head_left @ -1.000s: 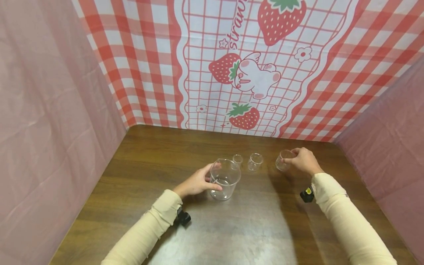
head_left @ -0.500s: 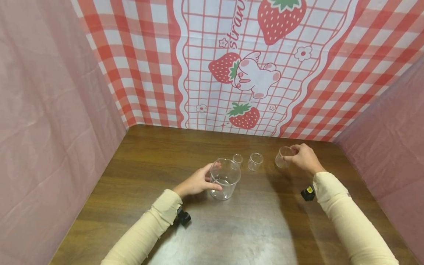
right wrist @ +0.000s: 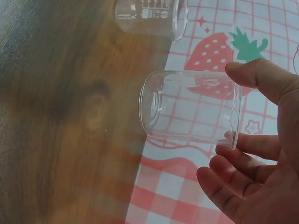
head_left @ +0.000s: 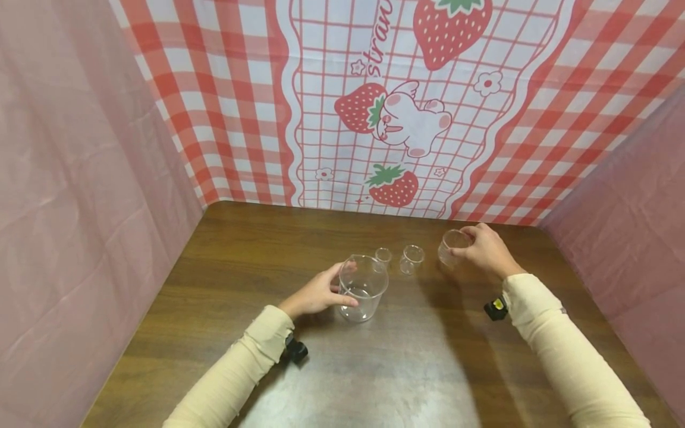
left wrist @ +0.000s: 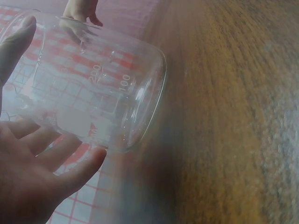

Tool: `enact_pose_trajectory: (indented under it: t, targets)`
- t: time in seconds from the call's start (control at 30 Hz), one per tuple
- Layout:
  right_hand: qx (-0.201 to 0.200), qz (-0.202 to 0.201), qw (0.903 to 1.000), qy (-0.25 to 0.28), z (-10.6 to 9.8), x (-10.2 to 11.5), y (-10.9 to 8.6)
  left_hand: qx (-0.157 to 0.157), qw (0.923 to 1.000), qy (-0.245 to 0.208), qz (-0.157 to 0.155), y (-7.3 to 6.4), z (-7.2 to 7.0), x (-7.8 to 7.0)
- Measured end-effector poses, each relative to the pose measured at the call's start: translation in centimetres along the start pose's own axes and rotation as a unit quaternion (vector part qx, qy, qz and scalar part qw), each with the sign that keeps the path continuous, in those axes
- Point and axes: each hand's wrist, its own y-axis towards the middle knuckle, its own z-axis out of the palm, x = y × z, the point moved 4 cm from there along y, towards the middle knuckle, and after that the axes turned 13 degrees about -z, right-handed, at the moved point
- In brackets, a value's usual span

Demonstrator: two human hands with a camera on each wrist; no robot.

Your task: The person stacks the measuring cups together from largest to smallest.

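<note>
My left hand (head_left: 317,292) holds the side of a large clear glass beaker (head_left: 366,291) upright on the table, thumb in front and fingers behind. White markings, 100 and 200, show on this beaker (left wrist: 110,86) in the left wrist view. To the right, my right hand (head_left: 489,252) pinches a smaller glass beaker (head_left: 449,249) near its rim. Thumb and fingertips sit on opposite sides of that beaker (right wrist: 194,109) in the right wrist view; its base appears just off the table. Between the hands stand a medium beaker (head_left: 411,260) and a tiny beaker (head_left: 382,257), partly behind the large one.
A brown wood-grain table (head_left: 241,255) lies under everything. Behind it hangs a red-and-white checked strawberry cloth (head_left: 321,137). Pink curtains (head_left: 80,208) close off both sides. Each wrist carries a small black camera (head_left: 296,351).
My right hand has moved the smaller beaker slightly left and toward the back cloth. The left hand and large beaker stay in place, as do the two standing beakers.
</note>
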Motion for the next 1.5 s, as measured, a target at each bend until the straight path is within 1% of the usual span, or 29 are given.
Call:
enact_pose_trajectory:
  t: [0.13,0.43,0.6,0.83,1.0,1.13,1.37,1.5]
  targets:
    - [-0.008,-0.01,0.9999,-0.002,-0.4,0.6,0.3,-0.002,1.0,-0.001,-0.001,0.0,-0.1,-0.2]
    - [-0.003,-0.005,1.0,0.0,-0.8,1.3,0.3,-0.002,1.0,-0.004,-0.003,-0.1,-0.1,-0.2]
    - [-0.006,-0.008,0.9999,-0.007,-1.0,1.8,0.3,0.001,1.0,-0.004,-0.007,-0.2,0.1,0.0]
    - [-0.017,-0.026,0.9994,-0.012,-1.3,2.8,0.4,0.002,1.0,-0.002,-0.009,-0.2,0.0,0.1]
    - [-0.026,-0.036,0.999,-0.006,-1.5,3.5,0.6,0.003,1.0,-0.003,-0.003,0.0,0.0,0.2]
    - [-0.033,-0.044,0.9985,-0.005,-1.6,3.9,0.7,0.004,1.0,-0.005,-0.007,-0.1,0.0,0.1]
    - [-0.042,-0.06,0.9973,-0.001,-1.9,4.7,0.8,0.002,1.0,0.001,0.002,-0.1,0.0,0.0]
    - [-0.045,-0.062,0.997,0.001,-2.0,5.1,0.8,0.001,1.0,0.001,0.0,-0.1,0.0,0.1]
